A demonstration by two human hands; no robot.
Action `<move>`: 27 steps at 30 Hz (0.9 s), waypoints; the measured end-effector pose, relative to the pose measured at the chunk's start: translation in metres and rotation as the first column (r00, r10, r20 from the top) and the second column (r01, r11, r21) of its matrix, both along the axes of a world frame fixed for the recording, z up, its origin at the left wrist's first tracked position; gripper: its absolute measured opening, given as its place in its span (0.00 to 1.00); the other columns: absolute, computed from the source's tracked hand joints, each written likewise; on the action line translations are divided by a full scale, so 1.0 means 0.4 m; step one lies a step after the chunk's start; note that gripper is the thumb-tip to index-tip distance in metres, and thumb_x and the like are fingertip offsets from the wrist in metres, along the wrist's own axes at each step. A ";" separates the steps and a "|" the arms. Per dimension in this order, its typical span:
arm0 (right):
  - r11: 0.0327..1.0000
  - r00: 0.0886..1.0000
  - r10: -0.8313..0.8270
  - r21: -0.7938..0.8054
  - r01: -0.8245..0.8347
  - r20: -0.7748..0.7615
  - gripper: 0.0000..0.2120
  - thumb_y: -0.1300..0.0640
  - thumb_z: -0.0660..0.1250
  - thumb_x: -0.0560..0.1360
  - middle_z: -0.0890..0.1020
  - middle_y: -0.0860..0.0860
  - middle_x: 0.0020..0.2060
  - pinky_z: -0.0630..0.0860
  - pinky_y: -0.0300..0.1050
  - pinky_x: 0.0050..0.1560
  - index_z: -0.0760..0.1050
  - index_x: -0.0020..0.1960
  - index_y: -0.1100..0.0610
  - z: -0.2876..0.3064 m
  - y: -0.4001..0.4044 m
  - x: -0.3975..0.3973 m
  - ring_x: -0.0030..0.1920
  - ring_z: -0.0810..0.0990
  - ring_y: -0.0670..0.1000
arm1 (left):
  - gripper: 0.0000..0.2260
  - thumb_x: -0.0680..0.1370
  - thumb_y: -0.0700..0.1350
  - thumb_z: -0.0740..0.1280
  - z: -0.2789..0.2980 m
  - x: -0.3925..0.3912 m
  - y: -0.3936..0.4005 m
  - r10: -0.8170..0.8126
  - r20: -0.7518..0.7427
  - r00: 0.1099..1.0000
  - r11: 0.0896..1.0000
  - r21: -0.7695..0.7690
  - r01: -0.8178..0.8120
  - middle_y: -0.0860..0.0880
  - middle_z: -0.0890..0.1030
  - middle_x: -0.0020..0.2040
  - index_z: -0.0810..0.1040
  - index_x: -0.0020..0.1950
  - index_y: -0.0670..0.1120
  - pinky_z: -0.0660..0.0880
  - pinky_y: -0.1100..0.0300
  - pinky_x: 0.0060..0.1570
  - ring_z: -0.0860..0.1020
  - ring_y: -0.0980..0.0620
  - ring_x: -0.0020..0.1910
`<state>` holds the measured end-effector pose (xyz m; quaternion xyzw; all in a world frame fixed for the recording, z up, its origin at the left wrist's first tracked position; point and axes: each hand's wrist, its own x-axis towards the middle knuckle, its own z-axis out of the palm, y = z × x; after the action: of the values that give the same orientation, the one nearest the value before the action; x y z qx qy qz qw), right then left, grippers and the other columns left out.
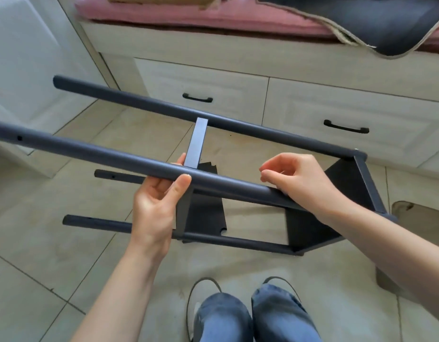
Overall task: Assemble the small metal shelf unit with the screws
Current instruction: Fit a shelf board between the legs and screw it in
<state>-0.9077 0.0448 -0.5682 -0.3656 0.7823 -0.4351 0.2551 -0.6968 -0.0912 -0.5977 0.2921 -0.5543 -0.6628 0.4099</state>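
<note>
While left hand grips shelf frame near tube, right hand curled just above, empty

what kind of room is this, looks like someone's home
Most likely a bedroom at home: a platform bed with a pink mattress over built-in storage drawers, on a tiled floor where the shelf frame is being assembled.

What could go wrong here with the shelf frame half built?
1. The middle shelf panel seems held in place mainly by the left hand against the near pole; it could slip out of line.
2. The right hand appears to pinch something too small to identify; if a screw, it could drop onto the tiled floor.
</note>
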 end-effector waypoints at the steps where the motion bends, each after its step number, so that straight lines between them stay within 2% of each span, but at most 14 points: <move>1: 1.000 1.000 0.015 0.005 -0.015 -0.027 0.03 0.54 0.72 0.75 0.84 0.43 0.43 0.75 0.35 0.43 0.82 0.49 0.49 -0.005 -0.002 0.004 0.44 0.82 0.41 | 0.23 0.70 0.54 0.78 -0.012 0.010 0.001 0.009 0.005 1.000 1.000 0.012 -0.010 0.47 0.83 0.62 0.81 0.62 0.47 0.75 0.55 0.65 0.80 0.47 0.64; 5: 0.999 0.999 0.035 0.025 -0.035 -0.032 0.03 0.54 0.72 0.76 0.84 0.44 0.41 0.72 0.31 0.37 0.82 0.49 0.49 -0.017 -0.019 0.018 0.35 0.79 0.36 | 0.25 0.63 0.62 0.81 -0.053 0.043 0.012 0.058 -0.003 0.998 0.995 0.085 -0.058 0.47 0.82 0.63 0.85 0.56 0.53 0.73 0.51 0.68 0.79 0.47 0.65; 10: 0.988 0.993 0.093 0.117 -0.101 0.070 0.02 0.55 0.72 0.75 0.85 0.43 0.37 0.73 0.32 0.38 0.82 0.46 0.48 -0.022 -0.046 0.039 0.37 0.81 0.39 | 0.24 0.61 0.61 0.82 -0.104 0.081 0.028 0.101 -0.017 0.995 0.984 0.150 -0.097 0.49 0.85 0.55 0.85 0.53 0.53 0.73 0.50 0.68 0.81 0.49 0.59; 13: 0.970 0.983 0.161 0.170 -0.175 0.090 0.02 0.55 0.72 0.75 0.85 0.42 0.36 0.74 0.30 0.36 0.83 0.45 0.49 -0.022 -0.058 0.054 0.36 0.82 0.40 | 0.23 0.62 0.61 0.82 -0.123 0.095 0.035 0.120 -0.019 0.993 0.978 0.171 -0.115 0.49 0.85 0.54 0.85 0.52 0.54 0.77 0.54 0.63 0.82 0.49 0.58; 16: 0.946 0.970 0.228 0.218 -0.240 0.078 0.02 0.53 0.73 0.74 0.86 0.41 0.38 0.76 0.29 0.38 0.84 0.46 0.48 -0.016 -0.082 0.069 0.40 0.83 0.38 | 0.21 0.64 0.60 0.81 -0.130 0.102 0.033 0.099 -0.013 0.995 0.983 0.157 -0.096 0.50 0.85 0.55 0.85 0.53 0.54 0.77 0.60 0.58 0.82 0.50 0.57; 19: 0.945 0.947 0.239 0.174 -0.277 0.214 0.03 0.58 0.72 0.76 0.87 0.45 0.38 0.81 0.32 0.44 0.84 0.47 0.52 -0.015 -0.109 0.098 0.41 0.85 0.43 | 0.22 0.65 0.59 0.81 -0.148 0.119 0.039 0.099 -0.014 0.995 0.981 0.171 -0.095 0.49 0.84 0.57 0.84 0.55 0.54 0.76 0.60 0.59 0.81 0.50 0.59; 22: 0.942 0.893 0.253 0.117 -0.316 0.373 0.04 0.63 0.71 0.76 0.87 0.52 0.40 0.83 0.39 0.44 0.83 0.49 0.59 -0.020 -0.135 0.135 0.42 0.87 0.49 | 0.22 0.66 0.59 0.81 -0.168 0.142 0.058 0.099 -0.001 0.995 0.976 0.193 -0.097 0.48 0.84 0.58 0.84 0.55 0.53 0.76 0.60 0.58 0.81 0.49 0.59; 24: 0.932 0.865 0.280 0.098 -0.349 0.417 0.05 0.64 0.71 0.75 0.87 0.54 0.40 0.82 0.37 0.41 0.83 0.50 0.62 -0.032 -0.151 0.157 0.41 0.87 0.50 | 0.21 0.65 0.59 0.81 -0.176 0.152 0.072 0.091 0.000 0.996 0.973 0.211 -0.089 0.49 0.84 0.57 0.84 0.54 0.54 0.76 0.62 0.56 0.82 0.51 0.58; 27: 0.913 0.855 0.309 0.120 -0.389 0.417 0.03 0.63 0.72 0.75 0.87 0.52 0.37 0.79 0.33 0.38 0.83 0.48 0.59 -0.056 -0.171 0.180 0.38 0.85 0.46 | 0.20 0.65 0.59 0.81 -0.178 0.158 0.081 0.102 -0.001 0.995 0.972 0.212 -0.099 0.46 0.84 0.58 0.84 0.52 0.54 0.77 0.62 0.54 0.82 0.53 0.54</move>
<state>-0.8356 -0.0235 -0.5906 -0.3807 0.6756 -0.3643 0.5156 -0.6336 -0.0587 -0.6687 0.3578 -0.4628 -0.6982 0.4128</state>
